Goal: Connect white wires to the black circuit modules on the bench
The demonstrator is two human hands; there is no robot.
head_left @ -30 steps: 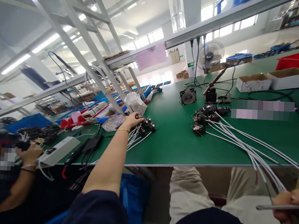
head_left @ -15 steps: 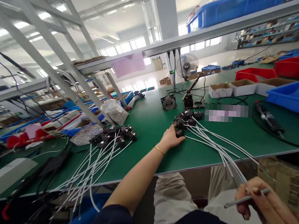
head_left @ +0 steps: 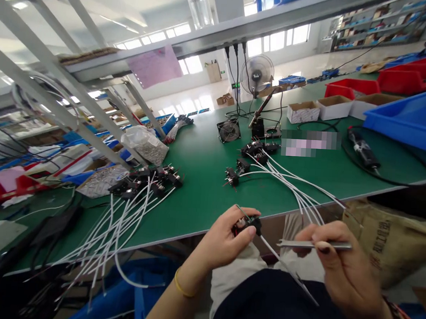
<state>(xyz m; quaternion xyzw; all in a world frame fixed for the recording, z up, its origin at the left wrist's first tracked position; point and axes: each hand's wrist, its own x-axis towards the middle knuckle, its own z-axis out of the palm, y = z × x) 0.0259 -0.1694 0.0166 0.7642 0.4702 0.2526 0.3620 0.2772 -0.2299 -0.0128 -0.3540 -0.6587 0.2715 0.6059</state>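
My left hand is closed around a small black switch whose white cable runs down across my lap. It is held just below the front edge of the green table. My right hand pinches metal tweezers, their tip pointing left toward the switch. Several more black switches with white cables lie on the table ahead. A second pile of wired switches lies to the left, its cables hanging over the edge.
A small black fan and a soldering iron stand sit behind the switches. A desk fan, cardboard boxes, red bins and a blue bin stand far right. A black electric screwdriver lies right. A brown sack hangs below.
My left hand went from the left pile to the middle pile, then drew one switch back to my lap. My right hand rose with the tweezers toward it.
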